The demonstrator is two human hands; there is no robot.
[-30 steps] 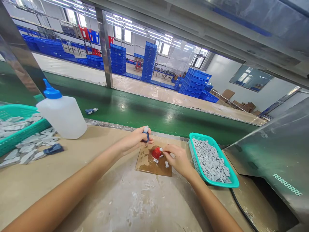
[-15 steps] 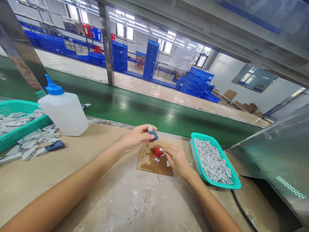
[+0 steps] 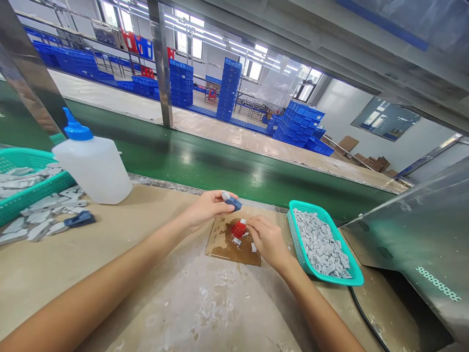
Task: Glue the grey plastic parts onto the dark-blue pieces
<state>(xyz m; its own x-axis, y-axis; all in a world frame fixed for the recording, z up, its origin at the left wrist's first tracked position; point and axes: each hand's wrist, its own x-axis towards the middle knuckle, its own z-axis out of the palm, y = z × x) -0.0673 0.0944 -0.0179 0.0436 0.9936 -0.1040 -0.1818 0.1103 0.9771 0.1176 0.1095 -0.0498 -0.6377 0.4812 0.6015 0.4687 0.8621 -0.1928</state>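
While your left hand holds the blue part up near the board's far edge, your right hand is lower, on the right side of the red cap, and the two grips are near each other but apart. The left grip pinches the part between thumb and fingers; its long axis slants from the pale tip at upper left to the blue end at lower right, which points toward your right hand's side. From that blue end, the small chip lies below and slightly right as you look. Your right grip is pressed together, pinching the chip by its right side, with the chip at the top of the cap; you cannot tell from here whether they touch. The right hand is nearer the cap, which sits on the board. Loose chips lie just beside it, on the near and right sides.
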